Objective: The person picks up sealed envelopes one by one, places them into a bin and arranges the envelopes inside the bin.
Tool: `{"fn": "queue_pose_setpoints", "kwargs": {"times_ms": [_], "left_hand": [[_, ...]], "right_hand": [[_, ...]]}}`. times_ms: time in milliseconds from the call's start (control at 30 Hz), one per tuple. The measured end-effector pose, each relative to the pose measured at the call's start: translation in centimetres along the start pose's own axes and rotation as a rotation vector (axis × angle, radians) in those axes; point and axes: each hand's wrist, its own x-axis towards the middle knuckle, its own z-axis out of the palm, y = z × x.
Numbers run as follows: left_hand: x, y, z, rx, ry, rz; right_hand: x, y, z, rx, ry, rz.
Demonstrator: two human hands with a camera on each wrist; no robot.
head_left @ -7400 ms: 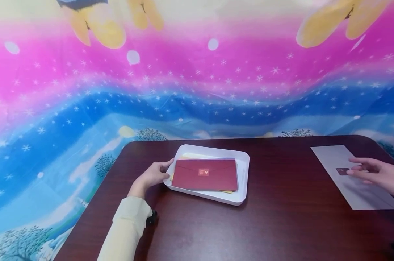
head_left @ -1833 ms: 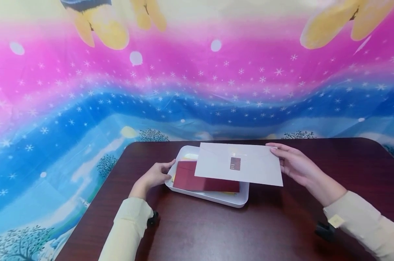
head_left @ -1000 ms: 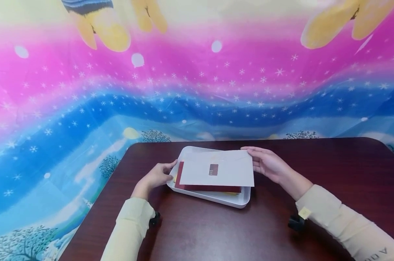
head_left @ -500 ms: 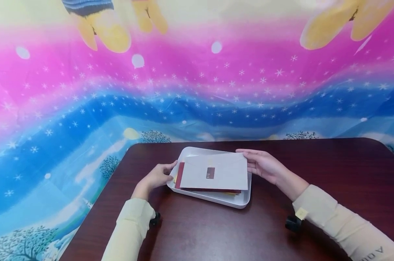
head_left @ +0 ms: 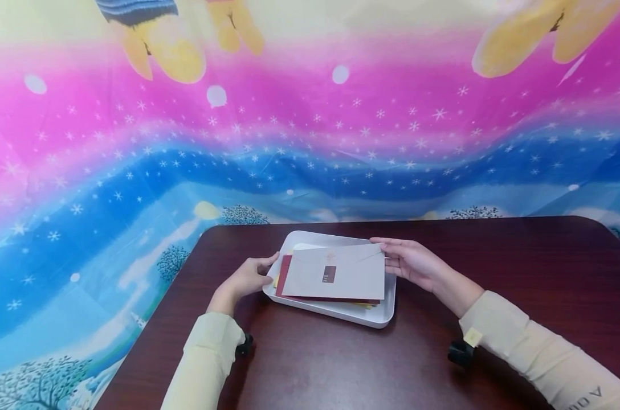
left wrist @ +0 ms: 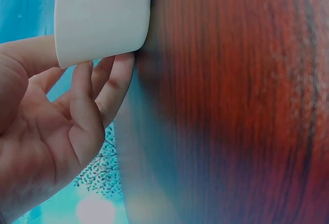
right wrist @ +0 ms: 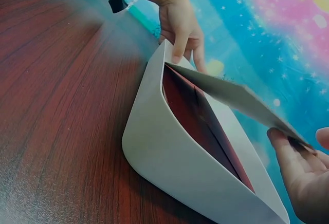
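Note:
A pale grey-white envelope with a small dark label (head_left: 329, 274) overlaps the pile in a white tray (head_left: 335, 313). My right hand (head_left: 417, 267) pinches its right edge between thumb and fingers. In the right wrist view that envelope (right wrist: 231, 94) slants, its right side raised over a dark red envelope (right wrist: 187, 106) inside the tray. Only a strip of the red envelope (head_left: 283, 279) shows in the head view, with yellow paper (head_left: 366, 306) under it. My left hand (head_left: 245, 279) grips the tray's left end, thumb at the rim and fingers against the outer wall (left wrist: 103, 23).
The tray stands on a dark brown wooden table (head_left: 310, 364). Behind the table hangs a pink and blue cloth (head_left: 300, 125) printed with snowflakes. A black wrist device (head_left: 461, 353) sits below the right sleeve (head_left: 525, 341).
My right hand has brought the pale envelope from the table's right side leftward over the tray, lowering it onto the red one. My left hand has kept its grip on the tray.

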Motion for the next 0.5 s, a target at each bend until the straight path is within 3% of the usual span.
{"fn": "queue_pose_setpoints", "kwargs": {"times_ms": [500], "left_hand": [[0.17,-0.29,0.07,0.002,0.002,0.015]], "right_hand": [[0.23,-0.19,0.49,-0.043,-0.057,0.017]]}}
